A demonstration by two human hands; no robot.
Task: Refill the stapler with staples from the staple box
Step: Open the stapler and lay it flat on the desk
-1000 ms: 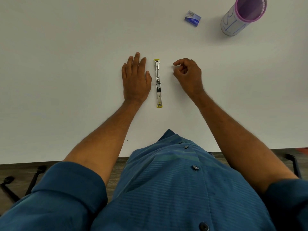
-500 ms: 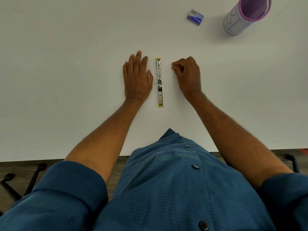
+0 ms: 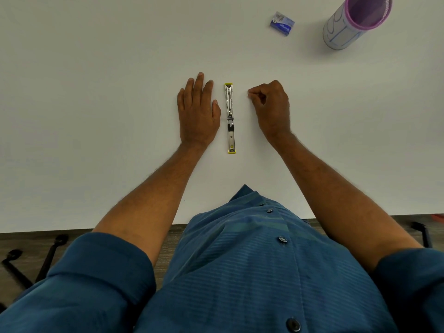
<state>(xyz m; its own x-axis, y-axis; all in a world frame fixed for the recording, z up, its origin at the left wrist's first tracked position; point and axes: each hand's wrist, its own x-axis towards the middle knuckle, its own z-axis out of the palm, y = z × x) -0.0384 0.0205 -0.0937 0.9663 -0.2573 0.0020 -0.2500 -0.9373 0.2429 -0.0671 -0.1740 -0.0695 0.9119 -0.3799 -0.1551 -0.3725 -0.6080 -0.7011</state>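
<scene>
A small metal stapler (image 3: pixel 230 118) with yellow ends lies folded out flat on the white table (image 3: pixel 96 92), lengthwise away from me. My left hand (image 3: pixel 197 111) rests palm down just left of it, fingers straight, holding nothing. To the stapler's right, my right hand (image 3: pixel 270 106) lies on the table with its fingers curled in and thumb against the forefinger; whether anything small is pinched there I cannot tell. The blue staple box (image 3: pixel 281 23) sits at the far right, out of both hands' reach, with one end open.
A cylindrical holder with a purple rim (image 3: pixel 353 22) stands at the far right corner beside the staple box. The table's near edge runs just before my shirt; below it are the floor and black chair legs (image 3: pixel 50 255).
My right hand has drawn a little nearer the stapler and curled tighter. The left hand and the stapler stay put.
</scene>
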